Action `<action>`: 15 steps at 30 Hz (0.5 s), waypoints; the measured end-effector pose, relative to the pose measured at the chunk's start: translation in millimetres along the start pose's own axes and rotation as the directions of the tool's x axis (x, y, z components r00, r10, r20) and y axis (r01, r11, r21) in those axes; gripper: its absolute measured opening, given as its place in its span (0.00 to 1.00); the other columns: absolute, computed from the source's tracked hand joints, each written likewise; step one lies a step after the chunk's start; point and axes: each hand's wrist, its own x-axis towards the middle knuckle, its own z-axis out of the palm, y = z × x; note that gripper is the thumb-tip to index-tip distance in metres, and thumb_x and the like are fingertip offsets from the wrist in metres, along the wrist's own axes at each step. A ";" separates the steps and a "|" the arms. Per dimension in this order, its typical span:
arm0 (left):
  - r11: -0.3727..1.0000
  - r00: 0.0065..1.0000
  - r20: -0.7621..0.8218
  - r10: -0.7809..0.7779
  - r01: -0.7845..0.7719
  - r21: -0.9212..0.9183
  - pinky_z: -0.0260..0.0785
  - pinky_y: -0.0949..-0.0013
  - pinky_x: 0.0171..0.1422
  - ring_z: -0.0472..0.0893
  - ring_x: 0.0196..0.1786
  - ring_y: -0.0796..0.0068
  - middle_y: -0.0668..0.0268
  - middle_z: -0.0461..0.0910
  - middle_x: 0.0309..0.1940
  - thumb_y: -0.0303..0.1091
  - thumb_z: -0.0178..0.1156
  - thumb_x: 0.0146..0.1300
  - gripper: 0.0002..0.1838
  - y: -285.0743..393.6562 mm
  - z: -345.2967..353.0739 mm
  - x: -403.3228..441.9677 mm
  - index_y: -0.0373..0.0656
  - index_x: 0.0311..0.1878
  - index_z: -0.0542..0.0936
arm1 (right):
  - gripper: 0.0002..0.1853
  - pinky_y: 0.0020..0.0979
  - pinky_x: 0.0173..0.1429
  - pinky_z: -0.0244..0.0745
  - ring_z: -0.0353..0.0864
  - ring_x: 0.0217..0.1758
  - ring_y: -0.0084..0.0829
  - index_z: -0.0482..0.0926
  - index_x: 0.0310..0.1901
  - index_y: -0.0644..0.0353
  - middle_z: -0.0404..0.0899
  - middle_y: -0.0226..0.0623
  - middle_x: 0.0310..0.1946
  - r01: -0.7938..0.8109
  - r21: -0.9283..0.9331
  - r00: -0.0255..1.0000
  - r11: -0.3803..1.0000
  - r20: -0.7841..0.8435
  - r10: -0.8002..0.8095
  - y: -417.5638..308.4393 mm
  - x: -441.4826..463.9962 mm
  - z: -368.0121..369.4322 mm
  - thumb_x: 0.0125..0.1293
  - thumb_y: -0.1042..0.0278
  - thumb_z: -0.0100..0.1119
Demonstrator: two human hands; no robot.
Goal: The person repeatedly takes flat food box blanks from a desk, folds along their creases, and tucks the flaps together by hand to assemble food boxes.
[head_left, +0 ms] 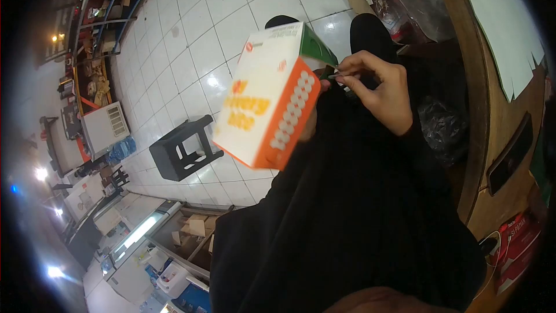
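A white cardboard box (255, 81) with orange and green sides and yellow-orange lettering is held up in front of my dark clothing. My left hand (311, 126) is mostly hidden behind the box and supports it; a fingertip shows near its corner by the green flap. At that corner my right hand (382, 84) is closed in a pinch, thumb against forefinger, on a small thin piece too small to name. The right fingertips are right beside the box edge.
A black plastic stool (182, 148) stands on the white tiled floor (214, 17). To the right, a wooden table (469, 52) carries white paper sheets (504, 35), a dark phone (509, 153) and red packs (518, 243). Plastic bags (405, 0) lie beneath. Shelves (110, 11) stand at left.
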 end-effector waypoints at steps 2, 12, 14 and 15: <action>1.000 0.999 0.034 -0.007 0.007 0.007 0.68 0.70 0.46 0.77 0.39 0.70 0.62 0.79 0.35 0.22 0.63 0.47 0.15 -5.4 -1.0 0.8 0.38 0.41 0.75 | 0.07 0.23 0.32 0.71 0.80 0.29 0.28 0.76 0.32 0.65 0.79 0.40 0.27 0.007 0.011 1.000 1.000 0.001 -0.007 -0.2 -0.4 3.2 0.49 0.81 0.60; 0.977 0.972 0.139 0.187 -0.199 0.079 0.68 0.71 0.46 0.76 0.38 0.71 0.61 0.78 0.35 0.21 0.62 0.49 0.14 30.4 -5.4 9.1 0.36 0.41 0.74 | 0.06 0.25 0.30 0.70 0.79 0.28 0.32 0.76 0.29 0.65 0.78 0.39 0.24 0.171 -0.089 0.981 0.981 -0.078 -0.178 3.2 -1.1 3.3 0.47 0.82 0.61; 0.954 0.954 0.181 0.239 -0.265 0.139 0.68 0.72 0.45 0.76 0.38 0.71 0.61 0.78 0.35 0.20 0.62 0.49 0.14 34.7 -5.9 11.5 0.36 0.41 0.74 | 0.06 0.25 0.30 0.70 0.79 0.27 0.32 0.77 0.29 0.65 0.77 0.40 0.24 0.159 -0.091 0.985 0.983 -0.058 -0.165 4.5 -1.3 2.6 0.47 0.82 0.61; 0.939 0.943 0.202 0.264 -0.299 0.169 0.68 0.72 0.45 0.76 0.38 0.71 0.61 0.77 0.35 0.20 0.62 0.49 0.14 36.1 -6.2 12.8 0.36 0.41 0.74 | 0.06 0.25 0.30 0.70 0.79 0.27 0.32 0.77 0.29 0.65 0.78 0.40 0.25 0.171 -0.090 0.983 0.981 -0.051 -0.176 7.5 -1.6 3.9 0.47 0.81 0.61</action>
